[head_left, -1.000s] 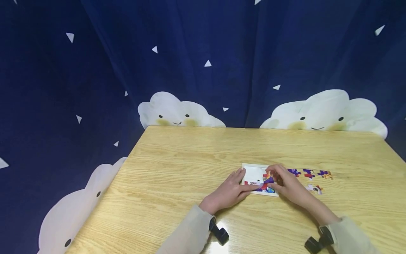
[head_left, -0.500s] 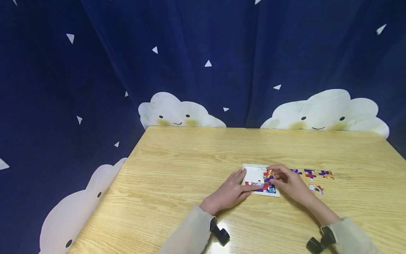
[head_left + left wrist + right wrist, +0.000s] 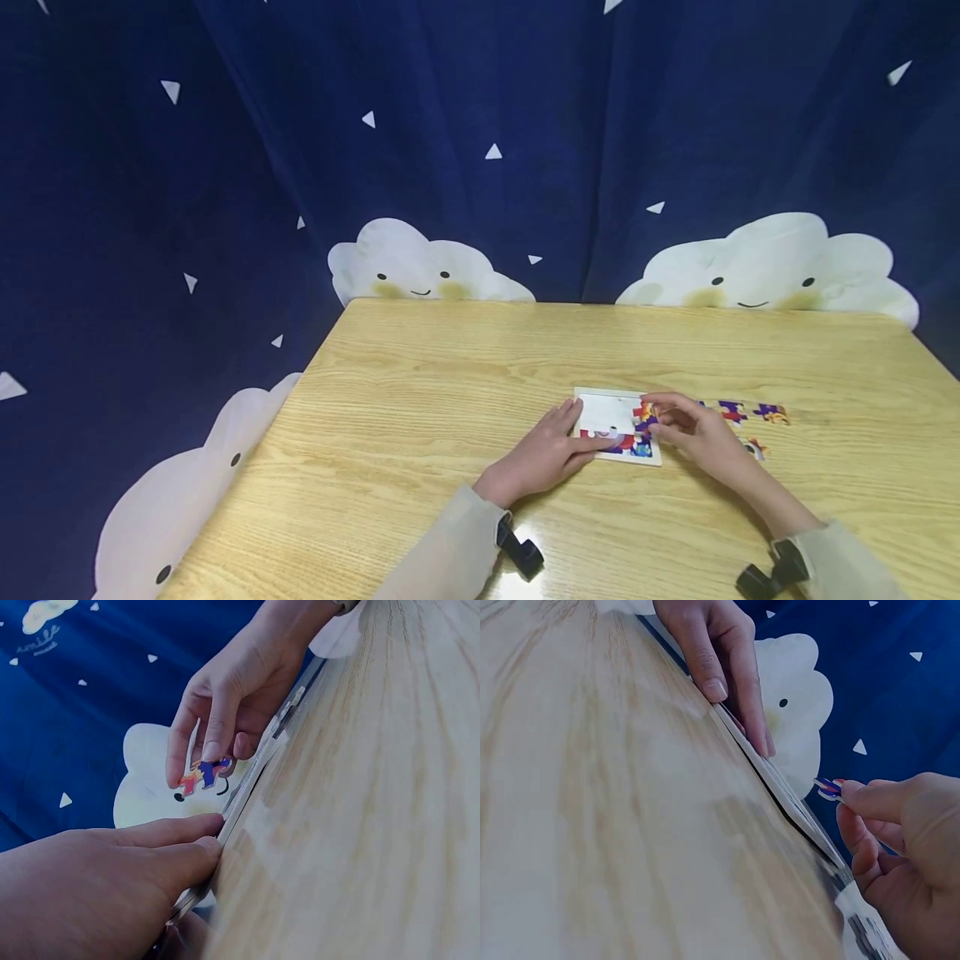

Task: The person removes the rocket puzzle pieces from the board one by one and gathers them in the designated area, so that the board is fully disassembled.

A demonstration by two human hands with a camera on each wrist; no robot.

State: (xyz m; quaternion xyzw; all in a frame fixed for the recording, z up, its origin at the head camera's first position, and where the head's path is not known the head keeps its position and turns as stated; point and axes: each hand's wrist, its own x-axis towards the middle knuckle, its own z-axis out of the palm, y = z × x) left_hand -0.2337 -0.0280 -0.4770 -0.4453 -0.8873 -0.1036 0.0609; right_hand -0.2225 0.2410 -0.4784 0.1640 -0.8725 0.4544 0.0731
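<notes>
A small white puzzle tray (image 3: 611, 392) lies on the wooden table, with colourful pieces fitted along its near side and a bare white area at the upper left. My left hand (image 3: 536, 454) rests on its left and near edges with straight fingers, which also show along the edge in the left wrist view. Thumb and fingertips of my right hand (image 3: 701, 433) pinch a puzzle piece (image 3: 645, 415) over the tray's right side. In the left wrist view, this purple, orange and red puzzle piece (image 3: 204, 774) is raised above the tray.
Loose puzzle pieces (image 3: 771, 413) lie right of the tray, partly behind my right hand. Another loose piece (image 3: 756, 450) lies nearer the front. A dark blue curtain (image 3: 480, 75) with white clouds hangs behind the wooden table (image 3: 420, 375).
My right hand has moved slightly right with the pinched puzzle piece, away from the tray's middle. My left hand has stayed in place on the tray.
</notes>
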